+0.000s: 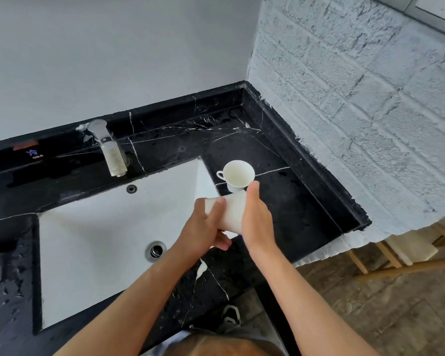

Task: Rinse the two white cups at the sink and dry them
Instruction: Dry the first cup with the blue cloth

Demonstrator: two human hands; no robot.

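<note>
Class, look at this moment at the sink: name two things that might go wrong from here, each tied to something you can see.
1. Both hands, left hand and right hand, hold a white object above the hard black counter; a slip might chip it.
2. The white cup stands right behind the right hand's fingertips, so a forward nudge might tip it.

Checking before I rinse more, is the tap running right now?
Off, it seems: no stream falls from the tap into the sink.
</note>
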